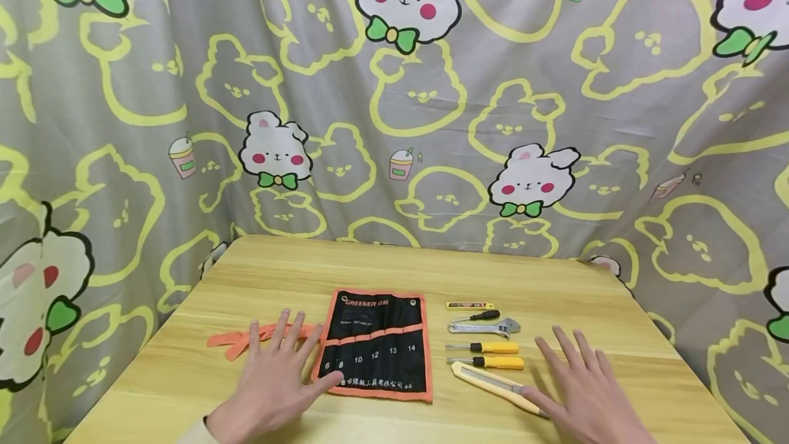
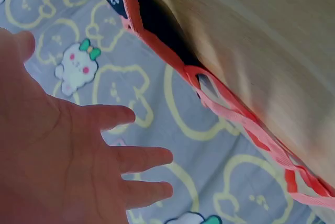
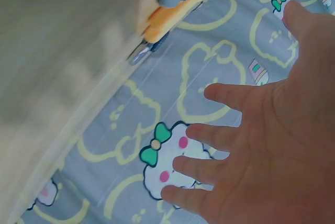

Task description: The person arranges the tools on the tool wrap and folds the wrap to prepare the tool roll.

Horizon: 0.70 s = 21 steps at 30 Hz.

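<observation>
In the head view a black tool pouch with orange trim and numbered pockets lies flat on the table. My left hand, fingers spread and holding nothing, is at the pouch's left side, its thumb overlapping the lower left corner. Orange ties run out leftward behind its fingers. My right hand is also spread and grips nothing. Its thumb overlaps the lower end of a yellow utility knife. Above the knife are two yellow-handled screwdrivers, an adjustable wrench and a black-handled screwdriver.
A small flat yellow case lies at the top of the tool column. The wooden table ends at a grey curtain with cartoon prints, which hangs behind it and along both sides.
</observation>
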Motion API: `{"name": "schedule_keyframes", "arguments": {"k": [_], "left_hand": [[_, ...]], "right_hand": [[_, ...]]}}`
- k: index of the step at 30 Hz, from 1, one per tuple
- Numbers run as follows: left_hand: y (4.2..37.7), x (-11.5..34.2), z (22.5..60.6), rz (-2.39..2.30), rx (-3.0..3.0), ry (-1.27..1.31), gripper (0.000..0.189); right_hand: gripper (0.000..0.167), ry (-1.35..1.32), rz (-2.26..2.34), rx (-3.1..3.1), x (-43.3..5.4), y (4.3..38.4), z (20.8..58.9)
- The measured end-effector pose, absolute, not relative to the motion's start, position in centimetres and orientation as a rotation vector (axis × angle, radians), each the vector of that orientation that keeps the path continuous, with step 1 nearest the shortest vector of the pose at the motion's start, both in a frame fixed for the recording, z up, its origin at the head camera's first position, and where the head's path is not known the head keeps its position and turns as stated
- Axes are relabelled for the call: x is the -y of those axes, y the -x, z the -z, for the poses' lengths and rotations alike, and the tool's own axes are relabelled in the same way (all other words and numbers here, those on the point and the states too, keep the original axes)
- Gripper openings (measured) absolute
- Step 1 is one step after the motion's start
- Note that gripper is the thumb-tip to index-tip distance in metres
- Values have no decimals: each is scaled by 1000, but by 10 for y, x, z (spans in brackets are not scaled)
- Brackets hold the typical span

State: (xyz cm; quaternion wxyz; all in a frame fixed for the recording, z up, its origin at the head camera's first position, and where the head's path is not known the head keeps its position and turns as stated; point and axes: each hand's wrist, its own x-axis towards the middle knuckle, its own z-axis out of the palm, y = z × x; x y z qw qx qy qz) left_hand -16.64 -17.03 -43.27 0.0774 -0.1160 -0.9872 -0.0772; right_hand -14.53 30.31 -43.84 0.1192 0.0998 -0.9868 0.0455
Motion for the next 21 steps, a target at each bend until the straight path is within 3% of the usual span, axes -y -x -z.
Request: {"name": "schedule_keyframes", "arguments": {"k": [21], "left_hand": [[182, 141, 427, 270, 3064, 485, 87]], "right_hand": [[76, -623, -163, 2822, -249, 168, 429]]}}
